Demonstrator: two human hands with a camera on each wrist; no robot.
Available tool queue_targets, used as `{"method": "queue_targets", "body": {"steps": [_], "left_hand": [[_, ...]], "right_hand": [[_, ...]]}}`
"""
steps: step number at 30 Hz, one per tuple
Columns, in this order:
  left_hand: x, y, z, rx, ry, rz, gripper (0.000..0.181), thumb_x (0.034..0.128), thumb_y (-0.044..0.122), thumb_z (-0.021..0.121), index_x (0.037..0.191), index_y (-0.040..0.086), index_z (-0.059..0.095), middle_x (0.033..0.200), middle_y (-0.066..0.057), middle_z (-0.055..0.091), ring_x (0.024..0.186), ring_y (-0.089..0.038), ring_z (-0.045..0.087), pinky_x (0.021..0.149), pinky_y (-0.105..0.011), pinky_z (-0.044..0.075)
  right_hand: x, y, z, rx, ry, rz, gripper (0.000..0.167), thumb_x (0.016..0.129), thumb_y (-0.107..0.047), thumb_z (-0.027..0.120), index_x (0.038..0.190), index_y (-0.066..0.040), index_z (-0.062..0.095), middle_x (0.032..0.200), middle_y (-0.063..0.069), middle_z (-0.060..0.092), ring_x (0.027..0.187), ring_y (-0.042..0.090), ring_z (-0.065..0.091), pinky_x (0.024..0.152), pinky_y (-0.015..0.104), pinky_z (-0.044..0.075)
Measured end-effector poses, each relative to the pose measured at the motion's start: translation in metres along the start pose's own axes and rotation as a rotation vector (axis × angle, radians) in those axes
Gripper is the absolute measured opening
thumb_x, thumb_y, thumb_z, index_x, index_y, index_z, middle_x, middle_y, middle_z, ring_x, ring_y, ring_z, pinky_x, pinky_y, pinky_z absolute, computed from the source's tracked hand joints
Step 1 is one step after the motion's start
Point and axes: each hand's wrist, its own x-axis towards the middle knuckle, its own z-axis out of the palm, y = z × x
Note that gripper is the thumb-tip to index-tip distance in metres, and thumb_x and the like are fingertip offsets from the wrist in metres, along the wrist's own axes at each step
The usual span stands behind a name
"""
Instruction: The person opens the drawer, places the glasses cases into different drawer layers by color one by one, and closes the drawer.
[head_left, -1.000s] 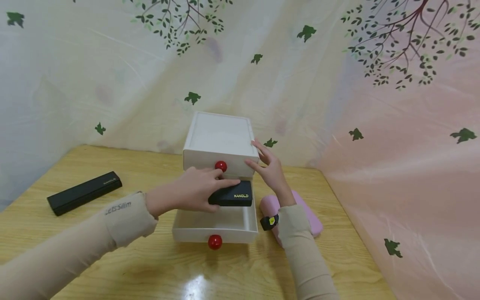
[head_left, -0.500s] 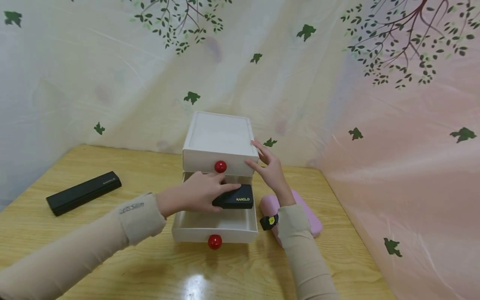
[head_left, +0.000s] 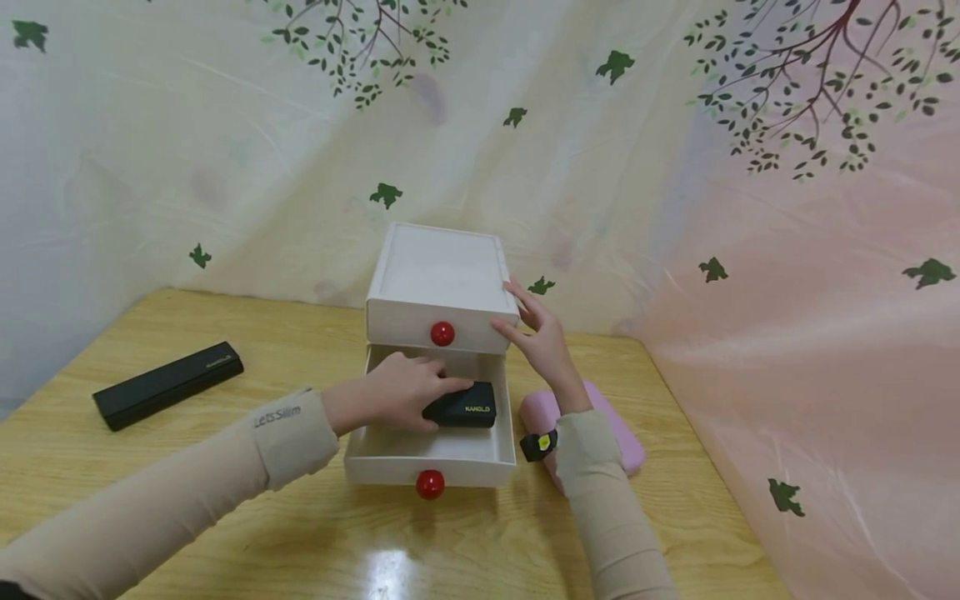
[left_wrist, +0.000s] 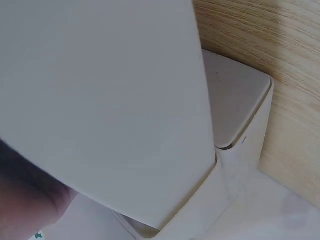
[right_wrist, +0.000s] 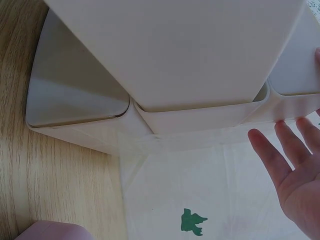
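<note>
My left hand (head_left: 401, 392) grips a small black case (head_left: 468, 407) lettered in gold, held inside the pulled-out middle drawer (head_left: 431, 446) of a white drawer unit (head_left: 442, 262). In the left wrist view, part of the hand (left_wrist: 30, 202) shows beside the drawer's wall (left_wrist: 115, 100), and the case is mostly hidden. My right hand (head_left: 543, 346) touches the right side and front corner of the unit's top section, fingers spread. The right wrist view shows this hand (right_wrist: 295, 172) with extended fingers at the unit's side (right_wrist: 200, 117).
A long black case (head_left: 168, 385) lies on the table (head_left: 300, 542) at the left. A pink case (head_left: 611, 425) lies to the right of the unit, partly behind my right wrist. Red knobs (head_left: 430, 484) stick out from the drawer fronts. A patterned cloth hangs behind.
My left hand has moved down with the small black case, lower into the drawer. The right hand has stayed at the unit's corner.
</note>
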Motion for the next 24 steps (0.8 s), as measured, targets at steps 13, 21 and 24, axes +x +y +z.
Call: {"method": "queue_targets", "body": {"steps": [13,21,24], "left_hand": [[0.004,-0.003,0.008,-0.028,-0.066,-0.037,0.064,0.0825,0.04,0.074,0.141,0.028,0.051,0.112,-0.008,0.064,0.087,-0.018,0.057,0.067,-0.031,0.052],[0.007,-0.006,0.011,-0.059,-0.072,-0.064,0.066,0.0841,0.041,0.072,0.144,0.026,0.048,0.113,-0.009,0.063,0.088,-0.018,0.056,0.068,-0.032,0.053],[0.008,-0.009,0.013,-0.063,-0.066,-0.073,0.066,0.0852,0.041,0.071,0.144,0.025,0.047,0.114,-0.01,0.062,0.089,-0.018,0.056,0.069,-0.033,0.053]], "right_hand": [[-0.002,0.002,-0.001,0.0,-0.001,0.024,0.06,0.09,-0.021,0.07,0.145,-0.02,0.046,0.159,-0.003,0.03,0.144,0.027,0.035,0.117,0.045,0.032],[-0.001,0.0,0.0,-0.003,0.0,0.014,0.059,0.09,-0.021,0.069,0.144,-0.019,0.047,0.159,-0.002,0.031,0.144,0.027,0.036,0.116,0.046,0.033],[-0.001,-0.001,0.0,-0.003,0.0,0.013,0.058,0.091,-0.021,0.069,0.144,-0.019,0.047,0.159,-0.002,0.03,0.144,0.027,0.036,0.116,0.045,0.033]]}}
